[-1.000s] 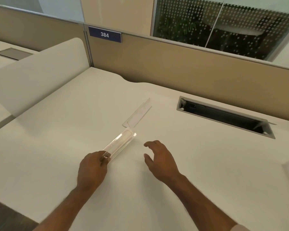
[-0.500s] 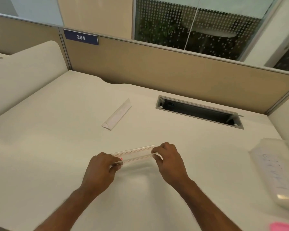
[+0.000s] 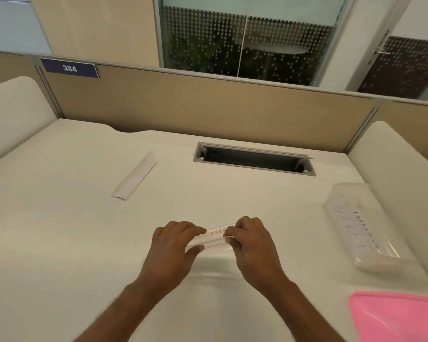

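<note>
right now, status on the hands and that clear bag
Left hand and right hand both pinch the clear bag at its red-striped top edge. Nothing in the way.

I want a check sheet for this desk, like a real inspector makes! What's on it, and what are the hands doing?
Surface: white desk with an open slot at the back.
Job's things: clear zip bag with red lines along its top, held between both hands.
Clutter: folded clear packet at back left; clear plastic box with writing on it at right; pink plastic piece at front right.
Grippers: left hand and right hand each pinch one end of the bag's top.
Cables: nothing seen.
Surroundings: tan partition with a 384 sign; dotted glass window behind it.
</note>
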Available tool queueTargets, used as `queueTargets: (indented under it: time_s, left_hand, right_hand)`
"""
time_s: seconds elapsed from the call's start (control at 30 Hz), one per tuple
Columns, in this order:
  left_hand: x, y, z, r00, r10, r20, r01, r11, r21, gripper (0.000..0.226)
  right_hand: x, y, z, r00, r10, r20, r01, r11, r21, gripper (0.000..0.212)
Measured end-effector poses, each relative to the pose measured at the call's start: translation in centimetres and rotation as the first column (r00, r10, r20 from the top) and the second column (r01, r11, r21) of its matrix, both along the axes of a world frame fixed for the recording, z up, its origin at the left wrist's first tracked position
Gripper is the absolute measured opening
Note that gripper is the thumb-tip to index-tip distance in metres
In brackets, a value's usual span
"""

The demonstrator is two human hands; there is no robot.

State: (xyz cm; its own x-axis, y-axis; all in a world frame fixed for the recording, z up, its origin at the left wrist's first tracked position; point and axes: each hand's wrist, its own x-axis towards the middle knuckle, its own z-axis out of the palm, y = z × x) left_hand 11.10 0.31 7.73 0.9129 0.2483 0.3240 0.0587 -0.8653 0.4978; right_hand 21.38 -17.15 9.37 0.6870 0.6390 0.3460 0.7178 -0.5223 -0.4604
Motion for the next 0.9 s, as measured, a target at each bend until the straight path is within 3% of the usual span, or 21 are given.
queueTargets:
  time_s: [0.27,0.37,0.47,0.57,0.67,0.8,0.9]
  left_hand:
    - [2.7,-4.2,2.0,0.98,-0.198,0.011,0.196,0.977,0.084,0.019]
    - [2.9,-4.1,2.2,0.983,-0.185,0.015,0.183,0.978,0.099,0.022]
    - [3.1,-4.1,2.5,0.992,-0.105,0.07,0.099,0.992,0.076,0.023]
    - [3.1,-3.5,2.5,0.993,0.02,0.113,-0.018,1.0,-0.023,0.022]
    - [2.8,-2.8,2.4,0.987,0.111,0.113,-0.081,0.967,-0.243,0.033]
    - [2.4,-2.6,2.2,0.981,0.163,0.1,-0.094,0.866,-0.492,0.035]
    - [2.1,-2.6,2.0,0.986,0.154,0.059,-0.074,0.729,-0.681,0.032]
  right_hand:
    - [0.0,-2.9,2.2,0.997,0.024,0.067,-0.025,1.0,0.016,0.008]
    - [0.1,-3.2,2.1,0.997,0.055,0.049,-0.056,0.998,0.021,0.009]
    - [0.5,-4.0,2.2,0.998,0.064,0.023,-0.066,0.99,0.125,0.024]
    - [1.3,-4.7,2.3,0.999,0.036,-0.012,-0.032,0.968,0.249,0.035]
    - [1.8,-5.2,2.0,0.996,0.019,-0.091,0.01,0.953,0.304,0.038]
    - [2.1,-5.4,0.7,0.978,0.029,-0.207,0.038,0.95,0.311,0.038]
    - [2.3,-5.3,-0.4,0.95,0.033,-0.31,0.053,0.963,0.263,0.041]
